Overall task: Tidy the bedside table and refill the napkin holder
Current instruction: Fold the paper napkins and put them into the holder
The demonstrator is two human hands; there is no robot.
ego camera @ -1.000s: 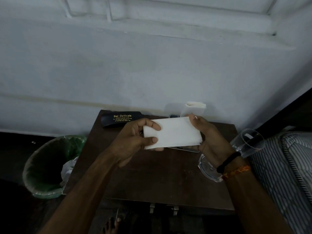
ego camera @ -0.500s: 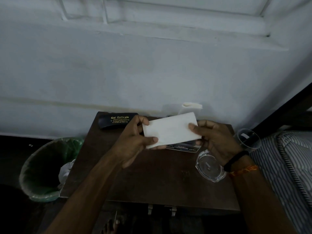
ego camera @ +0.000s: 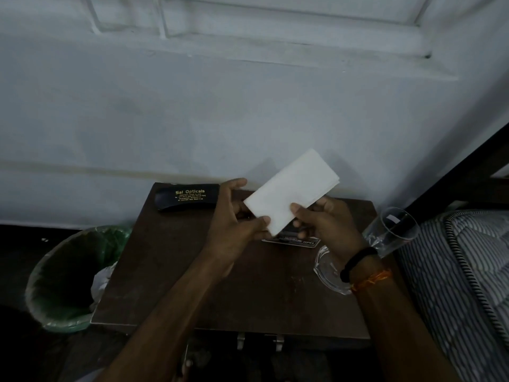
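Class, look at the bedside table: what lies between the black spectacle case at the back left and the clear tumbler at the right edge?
In the head view, both hands, left hand and right hand, holding the white napkin stack, lie between spectacle case and tumbler.

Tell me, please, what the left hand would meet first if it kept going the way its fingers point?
Probably the folded white napkin stack it already touches at the near corner, its thumb on top. The left hand points right, towards the right hand, which holds the same stack. Depth is hard to judge from this single view.
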